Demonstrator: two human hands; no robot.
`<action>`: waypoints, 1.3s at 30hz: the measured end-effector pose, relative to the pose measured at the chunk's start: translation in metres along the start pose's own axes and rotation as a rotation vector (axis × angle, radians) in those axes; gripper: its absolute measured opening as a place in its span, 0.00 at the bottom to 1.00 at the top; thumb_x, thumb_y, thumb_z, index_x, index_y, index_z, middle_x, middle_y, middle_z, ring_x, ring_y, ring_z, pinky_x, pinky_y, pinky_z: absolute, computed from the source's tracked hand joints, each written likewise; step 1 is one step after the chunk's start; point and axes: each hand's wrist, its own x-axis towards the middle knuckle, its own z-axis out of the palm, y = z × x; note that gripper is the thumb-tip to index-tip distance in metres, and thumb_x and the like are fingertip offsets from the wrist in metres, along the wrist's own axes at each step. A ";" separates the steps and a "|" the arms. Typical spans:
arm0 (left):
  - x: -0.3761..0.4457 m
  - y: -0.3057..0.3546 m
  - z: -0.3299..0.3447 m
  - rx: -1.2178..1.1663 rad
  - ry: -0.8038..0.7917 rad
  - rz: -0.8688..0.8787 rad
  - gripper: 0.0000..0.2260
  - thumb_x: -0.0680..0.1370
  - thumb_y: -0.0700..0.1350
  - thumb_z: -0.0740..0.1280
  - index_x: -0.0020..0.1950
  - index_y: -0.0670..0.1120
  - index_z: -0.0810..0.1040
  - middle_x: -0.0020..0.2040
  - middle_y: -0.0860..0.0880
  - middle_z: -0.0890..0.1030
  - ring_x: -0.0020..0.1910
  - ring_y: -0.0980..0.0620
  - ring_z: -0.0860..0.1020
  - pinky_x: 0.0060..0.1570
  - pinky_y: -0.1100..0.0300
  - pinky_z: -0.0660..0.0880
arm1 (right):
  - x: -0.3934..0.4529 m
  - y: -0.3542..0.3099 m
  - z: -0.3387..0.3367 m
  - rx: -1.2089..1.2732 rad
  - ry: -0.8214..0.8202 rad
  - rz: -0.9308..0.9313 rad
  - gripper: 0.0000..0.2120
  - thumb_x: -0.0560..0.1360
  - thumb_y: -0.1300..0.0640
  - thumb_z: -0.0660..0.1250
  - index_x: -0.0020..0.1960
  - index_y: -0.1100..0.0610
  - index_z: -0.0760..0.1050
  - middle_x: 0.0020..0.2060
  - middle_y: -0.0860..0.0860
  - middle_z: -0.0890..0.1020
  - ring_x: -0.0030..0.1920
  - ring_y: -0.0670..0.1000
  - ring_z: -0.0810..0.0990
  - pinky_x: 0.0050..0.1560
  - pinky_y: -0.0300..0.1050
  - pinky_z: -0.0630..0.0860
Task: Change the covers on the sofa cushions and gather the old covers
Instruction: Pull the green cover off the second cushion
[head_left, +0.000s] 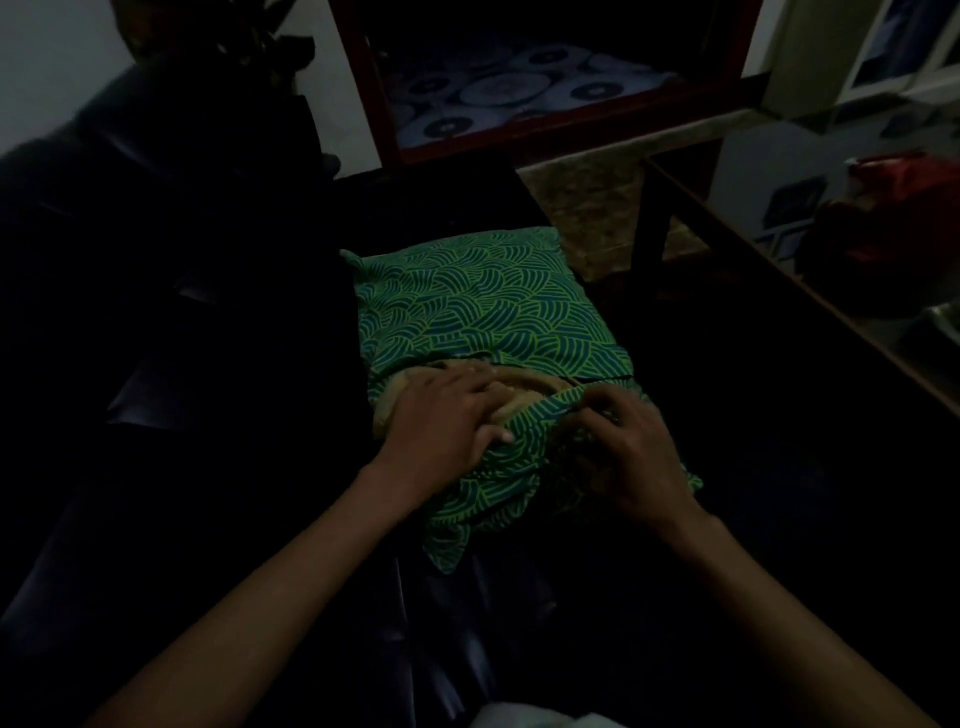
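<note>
A cushion in a green cover (483, 306) with a dark wave pattern lies on the dark sofa seat (249, 395) in front of me. The cover is open across its near part, and the tan inner cushion (511, 397) shows through the gap. My left hand (447, 421) lies flat on the tan cushion at the opening, fingers fairly straight, thumb on the green cloth. My right hand (628, 441) pinches the bunched near edge of the cover beside the opening. Loose green cloth hangs toward me under both hands.
The room is dim. A dark sofa back (130, 208) rises on the left. A glass-topped table (810, 291) with a wooden edge stands to the right, with a red item (893, 208) on it. A dark-red wooden frame (545, 135) and patterned cloth (509, 88) lie beyond.
</note>
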 end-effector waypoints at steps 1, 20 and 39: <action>0.002 0.002 0.003 -0.032 0.013 -0.014 0.18 0.73 0.60 0.70 0.60 0.55 0.83 0.60 0.54 0.83 0.62 0.50 0.79 0.56 0.51 0.75 | -0.004 0.002 -0.001 -0.011 0.043 0.034 0.17 0.66 0.60 0.80 0.54 0.52 0.82 0.53 0.52 0.78 0.54 0.58 0.78 0.48 0.51 0.71; 0.019 -0.011 -0.040 -0.147 0.315 -0.477 0.07 0.75 0.58 0.73 0.45 0.55 0.85 0.43 0.56 0.85 0.45 0.51 0.83 0.39 0.61 0.68 | -0.041 0.004 -0.013 -0.001 -0.165 0.228 0.06 0.66 0.46 0.65 0.38 0.46 0.80 0.36 0.42 0.78 0.42 0.48 0.81 0.46 0.51 0.69; 0.018 0.054 0.022 -0.162 0.250 -0.034 0.05 0.73 0.44 0.72 0.48 0.48 0.85 0.46 0.50 0.86 0.48 0.48 0.83 0.42 0.54 0.79 | -0.037 0.015 -0.010 0.380 0.068 0.542 0.19 0.65 0.53 0.84 0.54 0.50 0.83 0.48 0.44 0.82 0.48 0.40 0.80 0.51 0.43 0.80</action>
